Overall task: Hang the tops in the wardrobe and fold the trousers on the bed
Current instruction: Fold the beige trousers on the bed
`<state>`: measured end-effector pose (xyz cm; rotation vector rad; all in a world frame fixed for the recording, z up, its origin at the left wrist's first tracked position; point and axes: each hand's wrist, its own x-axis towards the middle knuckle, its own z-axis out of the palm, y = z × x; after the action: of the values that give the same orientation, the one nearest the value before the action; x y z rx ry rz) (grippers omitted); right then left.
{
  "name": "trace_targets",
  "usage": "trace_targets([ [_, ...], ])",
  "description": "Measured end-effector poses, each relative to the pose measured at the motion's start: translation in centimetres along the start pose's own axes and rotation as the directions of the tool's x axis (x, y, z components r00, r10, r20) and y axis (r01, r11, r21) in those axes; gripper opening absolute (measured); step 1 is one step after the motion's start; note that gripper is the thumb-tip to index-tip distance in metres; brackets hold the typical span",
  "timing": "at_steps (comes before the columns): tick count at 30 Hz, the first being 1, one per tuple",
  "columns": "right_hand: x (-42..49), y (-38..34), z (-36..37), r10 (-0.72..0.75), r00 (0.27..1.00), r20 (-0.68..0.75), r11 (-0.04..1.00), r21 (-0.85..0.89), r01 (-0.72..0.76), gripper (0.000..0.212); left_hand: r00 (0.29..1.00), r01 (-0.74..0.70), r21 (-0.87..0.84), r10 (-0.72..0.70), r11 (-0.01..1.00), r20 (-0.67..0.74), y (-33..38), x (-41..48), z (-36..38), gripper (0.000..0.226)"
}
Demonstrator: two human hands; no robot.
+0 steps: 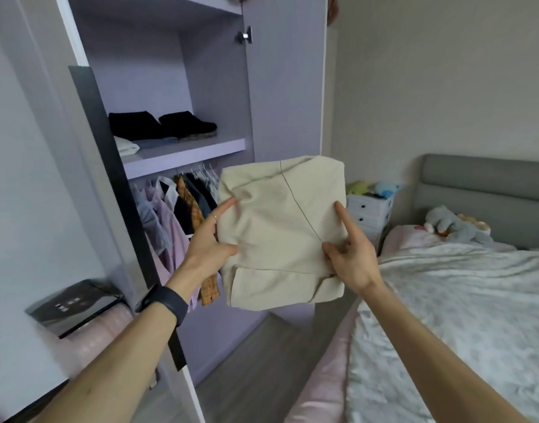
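Both hands are up in front of me, and between them are the folded trousers (277, 227), a beige square held in the air, off the bed (460, 300). My left hand (211, 239) pinches the left edge: thumb on the front, index finger laid up the cloth, the other fingers hidden behind. My right hand (352, 257) grips the lower right corner, thumb and index on the face.

I judge the folding done for this pair, so what's left is setting it down. The shelf (188, 151) sits above and left of the left hand and carries 2 black piles (161, 125) and some lighter folded things. The next move calls for a lift up and left, then a flat slide onto free board.

Hanging tops (182, 203) crowd the rail just behind the left hand. The open wardrobe door (289, 87) stands behind the bundle. The bed lies right of and below the right hand.
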<state>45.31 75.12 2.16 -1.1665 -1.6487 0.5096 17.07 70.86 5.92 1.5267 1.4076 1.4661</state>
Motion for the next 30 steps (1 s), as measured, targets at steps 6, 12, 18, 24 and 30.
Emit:
trace_targets([
  [6, 5.7, -0.1, 3.9, -0.07, 0.997, 0.01, 0.998, 0.002, 0.07, 0.081, 0.995, -0.023, 0.067, 0.029, 0.997, -0.099, -1.6, 4.7, -1.1, 0.107],
  [12, 10.9, -0.4, 8.3, -0.091, 0.996, -0.005, 0.996, -0.012, 0.091, 0.081, 0.983, -0.04, 0.137, 0.063, 0.99, -0.17, -2.1, 8.9, -3.0, 0.104],
  [18, 13.7, -0.5, 11.3, -0.097, 0.994, -0.05, 0.995, -0.008, 0.097, 0.081, 0.977, -0.039, 0.184, 0.076, 0.982, -0.199, -2.5, 11.9, -3.8, 0.104],
  [24, 15.3, -1.4, 12.8, -0.091, 0.993, -0.074, 0.996, -0.029, 0.089, 0.08, 0.966, -0.056, 0.191, 0.101, 0.98, -0.237, -2.9, 14.1, -4.0, 0.101],
  [30, 17.7, -2.5, 14.5, -0.109, 0.988, -0.113, 0.994, 0.014, 0.111, 0.077, 0.94, -0.047, 0.279, 0.137, 0.959, -0.312, -2.1, 16.7, -4.5, 0.095],
])
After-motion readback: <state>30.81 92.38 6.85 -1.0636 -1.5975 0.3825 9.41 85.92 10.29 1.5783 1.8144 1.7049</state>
